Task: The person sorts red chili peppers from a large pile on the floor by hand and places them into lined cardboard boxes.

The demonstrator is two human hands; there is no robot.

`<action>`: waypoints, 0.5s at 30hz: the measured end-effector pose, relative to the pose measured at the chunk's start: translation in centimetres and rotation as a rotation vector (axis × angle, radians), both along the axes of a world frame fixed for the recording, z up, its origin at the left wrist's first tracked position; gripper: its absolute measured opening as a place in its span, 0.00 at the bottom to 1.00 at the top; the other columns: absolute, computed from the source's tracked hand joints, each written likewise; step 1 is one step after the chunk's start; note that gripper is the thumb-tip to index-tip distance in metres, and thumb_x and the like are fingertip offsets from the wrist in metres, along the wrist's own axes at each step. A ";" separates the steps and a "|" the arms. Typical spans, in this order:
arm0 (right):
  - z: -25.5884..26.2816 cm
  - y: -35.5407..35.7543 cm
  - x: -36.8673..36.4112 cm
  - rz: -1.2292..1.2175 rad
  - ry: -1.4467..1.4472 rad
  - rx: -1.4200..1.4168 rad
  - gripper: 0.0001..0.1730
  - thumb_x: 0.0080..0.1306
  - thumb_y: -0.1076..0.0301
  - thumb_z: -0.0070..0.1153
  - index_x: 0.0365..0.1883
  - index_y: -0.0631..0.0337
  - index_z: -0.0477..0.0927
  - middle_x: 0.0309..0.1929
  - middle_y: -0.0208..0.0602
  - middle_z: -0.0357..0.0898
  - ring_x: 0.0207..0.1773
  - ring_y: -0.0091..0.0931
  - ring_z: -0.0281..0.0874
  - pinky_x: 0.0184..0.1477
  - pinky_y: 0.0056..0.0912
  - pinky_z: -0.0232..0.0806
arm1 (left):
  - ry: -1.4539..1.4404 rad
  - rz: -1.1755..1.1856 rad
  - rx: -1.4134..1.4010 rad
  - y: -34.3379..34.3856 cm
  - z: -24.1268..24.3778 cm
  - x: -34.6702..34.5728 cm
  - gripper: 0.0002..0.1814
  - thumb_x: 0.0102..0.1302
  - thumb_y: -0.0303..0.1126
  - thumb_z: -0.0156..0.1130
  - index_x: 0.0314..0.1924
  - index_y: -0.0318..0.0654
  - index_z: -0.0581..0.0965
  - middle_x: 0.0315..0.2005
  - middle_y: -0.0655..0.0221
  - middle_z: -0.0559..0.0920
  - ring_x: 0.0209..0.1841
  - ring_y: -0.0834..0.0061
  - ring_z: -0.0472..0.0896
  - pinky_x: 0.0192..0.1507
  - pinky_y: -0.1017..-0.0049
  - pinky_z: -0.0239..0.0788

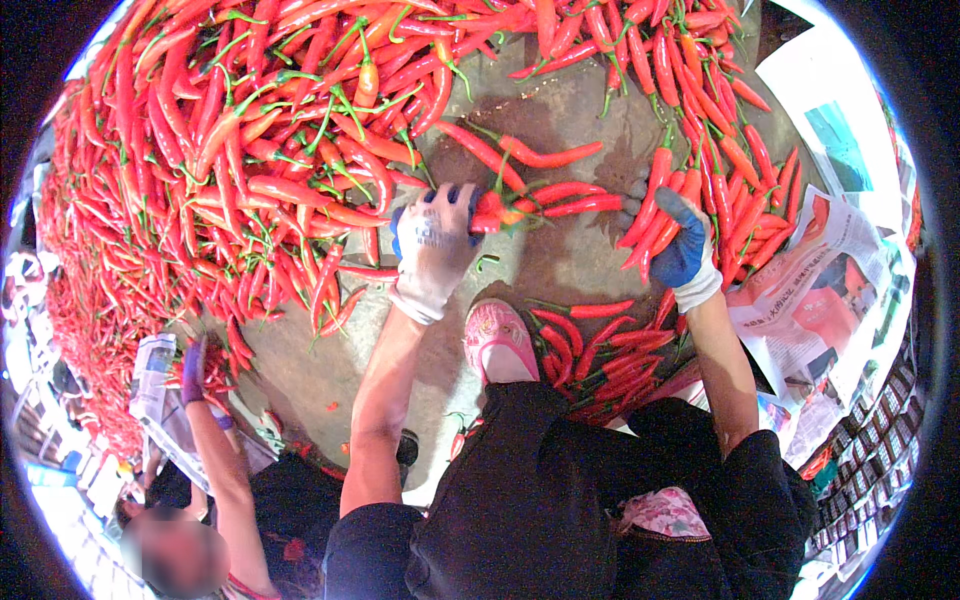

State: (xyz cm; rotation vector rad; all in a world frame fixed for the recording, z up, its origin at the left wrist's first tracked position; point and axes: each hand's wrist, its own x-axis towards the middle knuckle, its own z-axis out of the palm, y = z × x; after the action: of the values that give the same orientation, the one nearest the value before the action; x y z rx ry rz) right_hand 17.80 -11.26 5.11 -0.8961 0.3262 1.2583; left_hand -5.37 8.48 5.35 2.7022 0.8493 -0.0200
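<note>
My left hand (pixel 441 241), in a white and blue work glove, is closed around red chili peppers whose green stems point right. My right hand (pixel 681 238), in a matching glove, has its palm up and its fingers around a few red chili peppers (pixel 657 204). Loose peppers (pixel 582 204) lie on the floor (pixel 559 259) between the two hands. A huge heap of red chili peppers (pixel 247 165) spreads to the left and above, and a smaller pile (pixel 739 172) lies beyond my right hand.
More peppers (pixel 630 356) lie beside my pink shoe (pixel 501 335). Newspaper sheets (pixel 817 300) cover the right side, with plastic crates (pixel 870 480) below them. At the lower left, a co-worker's purple-gloved hand (pixel 193 371) is beside the heap, near more newspaper (pixel 155 375).
</note>
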 end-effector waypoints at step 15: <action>0.6 -1.4 4.3 -0.032 -0.188 -0.013 0.18 0.61 0.69 0.50 0.50 0.63 0.73 0.42 0.41 0.79 0.45 0.36 0.78 0.49 0.44 0.72 | 0.003 -0.196 -0.057 2.0 1.4 3.0 0.34 0.45 0.38 0.70 0.55 0.49 0.72 0.39 0.66 0.79 0.43 0.62 0.78 0.42 0.62 0.71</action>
State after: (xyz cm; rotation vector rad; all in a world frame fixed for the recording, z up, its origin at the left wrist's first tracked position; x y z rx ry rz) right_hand 22.12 -12.63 5.68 -1.0084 0.1990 1.1344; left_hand -2.40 10.47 6.79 2.7210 0.5733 -0.0902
